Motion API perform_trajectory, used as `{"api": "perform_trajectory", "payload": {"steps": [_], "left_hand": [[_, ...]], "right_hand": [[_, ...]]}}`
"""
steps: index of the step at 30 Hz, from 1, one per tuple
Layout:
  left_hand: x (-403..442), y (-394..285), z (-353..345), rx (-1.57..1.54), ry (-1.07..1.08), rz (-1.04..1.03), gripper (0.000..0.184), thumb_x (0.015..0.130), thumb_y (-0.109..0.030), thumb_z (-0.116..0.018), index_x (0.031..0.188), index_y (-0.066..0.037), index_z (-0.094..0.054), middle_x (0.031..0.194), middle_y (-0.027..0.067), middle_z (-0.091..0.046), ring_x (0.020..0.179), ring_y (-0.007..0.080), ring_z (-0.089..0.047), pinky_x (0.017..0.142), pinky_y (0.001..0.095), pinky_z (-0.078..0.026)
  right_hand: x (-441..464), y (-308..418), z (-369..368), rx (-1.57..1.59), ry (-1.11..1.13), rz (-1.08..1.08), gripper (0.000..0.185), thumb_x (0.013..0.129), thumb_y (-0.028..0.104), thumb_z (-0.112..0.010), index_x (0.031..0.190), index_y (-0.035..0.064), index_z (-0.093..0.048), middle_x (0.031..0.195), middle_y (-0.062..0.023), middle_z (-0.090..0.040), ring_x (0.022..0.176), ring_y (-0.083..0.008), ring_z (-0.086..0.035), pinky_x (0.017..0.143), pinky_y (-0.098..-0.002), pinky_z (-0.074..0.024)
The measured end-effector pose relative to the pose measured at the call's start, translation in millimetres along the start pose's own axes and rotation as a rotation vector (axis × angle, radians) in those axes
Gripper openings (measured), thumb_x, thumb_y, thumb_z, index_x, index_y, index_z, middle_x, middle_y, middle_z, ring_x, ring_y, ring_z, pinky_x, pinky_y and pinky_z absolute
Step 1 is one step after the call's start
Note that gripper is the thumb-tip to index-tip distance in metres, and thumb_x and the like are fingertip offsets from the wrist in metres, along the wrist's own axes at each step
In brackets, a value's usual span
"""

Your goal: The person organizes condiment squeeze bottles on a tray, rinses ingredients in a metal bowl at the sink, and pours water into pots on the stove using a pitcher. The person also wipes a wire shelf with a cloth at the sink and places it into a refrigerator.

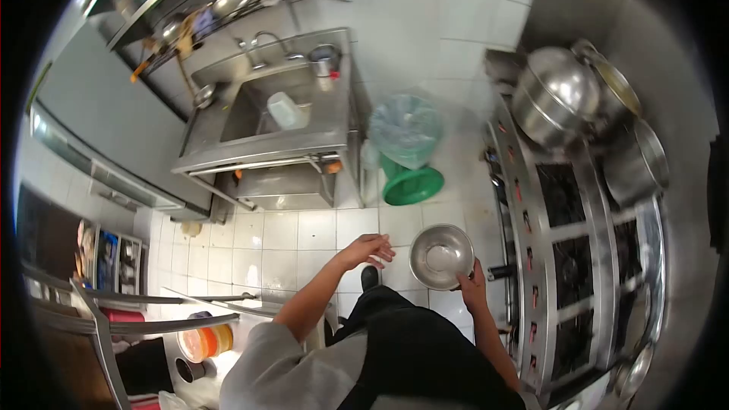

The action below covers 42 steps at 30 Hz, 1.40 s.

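Observation:
A round steel bowl [442, 257] is in my right hand [472, 286], which grips its rim at the lower right. The bowl's inside faces up, with a pale round patch at its bottom that I cannot make out. To the left of the bowl, my left hand [367, 250] hangs in the air over the tiled floor, fingers apart and holding nothing. Bowl and left hand do not touch.
Ahead stands a green bin [410, 182] with a clear liner [406, 125]. A steel sink [250, 110] holds a white container [285, 110]. On the right, a stove [524, 243] carries large pots [558, 95]. Metal bars [167, 326] stick out at left.

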<state>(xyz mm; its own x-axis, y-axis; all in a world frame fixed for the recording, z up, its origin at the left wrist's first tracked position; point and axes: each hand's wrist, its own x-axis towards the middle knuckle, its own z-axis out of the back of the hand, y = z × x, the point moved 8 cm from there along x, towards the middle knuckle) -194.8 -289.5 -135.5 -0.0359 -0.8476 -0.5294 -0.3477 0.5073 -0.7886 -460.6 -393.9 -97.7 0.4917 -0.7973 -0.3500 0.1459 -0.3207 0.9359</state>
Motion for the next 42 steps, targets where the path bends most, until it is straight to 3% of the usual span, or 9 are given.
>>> {"api": "perform_trajectory", "payload": {"steps": [3, 12, 21, 23, 26, 30, 36, 39, 42], "left_hand": [[-54, -19, 63, -0.117, -0.162, -0.095, 0.044, 0.090, -0.043, -0.052, 0.104, -0.002, -0.051, 0.103, 0.0147, -0.061, 0.092, 0.0243, -0.062, 0.069, 0.0384, -0.056], [-123, -49, 201, -0.242, -0.624, -0.385, 0.014, 0.090, -0.016, -0.054, 0.088, -0.002, -0.054, 0.087, 0.0069, -0.059, 0.084, 0.0201, -0.062, 0.066, 0.0366, -0.059], [-175, -54, 295, -0.267, -0.991, -0.325, 0.007, 0.085, -0.012, -0.057, 0.084, -0.007, -0.052, 0.080, 0.0043, -0.060, 0.068, 0.0112, -0.059, 0.055, 0.0284, -0.053], [-193, -63, 310, -0.334, -1.084, -0.331, 0.008, 0.085, -0.011, -0.057, 0.082, -0.006, -0.052, 0.074, 0.0031, -0.058, 0.062, 0.0103, -0.057, 0.052, 0.0270, -0.052], [-220, -70, 315, -0.461, -1.187, -0.356, 0.005, 0.086, -0.010, -0.055, 0.086, -0.005, -0.054, 0.079, 0.0056, -0.061, 0.067, 0.0135, -0.061, 0.058, 0.0307, -0.055], [-247, -56, 328, -0.642, -1.288, -0.455, 0.007, 0.087, -0.011, -0.054, 0.092, -0.005, -0.054, 0.086, 0.0067, -0.062, 0.074, 0.0156, -0.063, 0.065, 0.0343, -0.057], [-271, -67, 369, -0.727, -1.457, -0.521, 0.009, 0.089, -0.014, -0.054, 0.091, -0.005, -0.052, 0.086, 0.0067, -0.061, 0.077, 0.0167, -0.063, 0.066, 0.0366, -0.057], [-269, -87, 426, -0.621, -1.437, -0.481, 0.012, 0.088, -0.013, -0.055, 0.082, -0.006, -0.048, 0.078, 0.0036, -0.057, 0.073, 0.0133, -0.060, 0.063, 0.0333, -0.056], [-257, -114, 486, -0.484, -1.491, -0.435, 0.022, 0.088, -0.016, -0.057, 0.074, -0.007, -0.043, 0.070, -0.0002, -0.047, 0.063, 0.0074, -0.049, 0.055, 0.0276, -0.049]], "right_hand": [[48, 9, -78, 0.005, 0.152, 0.042, 0.052, 0.081, 0.005, -0.053, 0.131, 0.0044, -0.036, 0.107, -0.0113, -0.055, 0.090, -0.0182, -0.057, 0.069, -0.0309, -0.0520], [144, 29, -294, -0.098, 0.555, -0.002, 0.059, 0.081, 0.005, -0.056, 0.135, 0.0050, -0.032, 0.104, -0.0134, -0.057, 0.076, -0.0180, -0.061, 0.055, -0.0280, -0.0538], [193, 61, -436, -0.170, 0.897, 0.046, 0.057, 0.086, 0.018, -0.061, 0.134, 0.0024, -0.034, 0.099, -0.0123, -0.060, 0.075, -0.0171, -0.063, 0.056, -0.0285, -0.0534], [216, 64, -468, -0.099, 1.070, -0.142, 0.049, 0.090, 0.023, -0.058, 0.130, 0.0031, -0.040, 0.100, -0.0099, -0.060, 0.079, -0.0172, -0.063, 0.057, -0.0292, -0.0530], [306, 72, -512, -0.077, 0.927, 0.022, 0.031, 0.090, 0.025, -0.057, 0.114, 0.0058, -0.052, 0.094, -0.0045, -0.060, 0.076, -0.0152, -0.062, 0.059, -0.0271, -0.0503], [433, 67, -578, -0.213, 0.746, 0.029, 0.037, 0.085, 0.027, -0.063, 0.112, 0.0034, -0.053, 0.091, -0.0048, -0.061, 0.074, -0.0125, -0.060, 0.056, -0.0263, -0.0486], [522, 63, -653, -0.694, 0.531, 0.276, 0.055, 0.079, 0.037, -0.067, 0.117, 0.0005, -0.051, 0.109, -0.0166, -0.060, 0.102, -0.0299, -0.057, 0.087, -0.0370, -0.0446], [547, 57, -664, -0.802, 0.361, 0.357, 0.048, 0.080, 0.031, -0.067, 0.114, 0.0008, -0.052, 0.106, -0.0131, -0.061, 0.095, -0.0254, -0.058, 0.080, -0.0344, -0.0450], [573, 21, -680, -0.965, 0.542, 0.351, 0.048, 0.080, 0.032, -0.067, 0.114, 0.0021, -0.051, 0.104, -0.0127, -0.062, 0.094, -0.0265, -0.059, 0.080, -0.0356, -0.0449]]}}
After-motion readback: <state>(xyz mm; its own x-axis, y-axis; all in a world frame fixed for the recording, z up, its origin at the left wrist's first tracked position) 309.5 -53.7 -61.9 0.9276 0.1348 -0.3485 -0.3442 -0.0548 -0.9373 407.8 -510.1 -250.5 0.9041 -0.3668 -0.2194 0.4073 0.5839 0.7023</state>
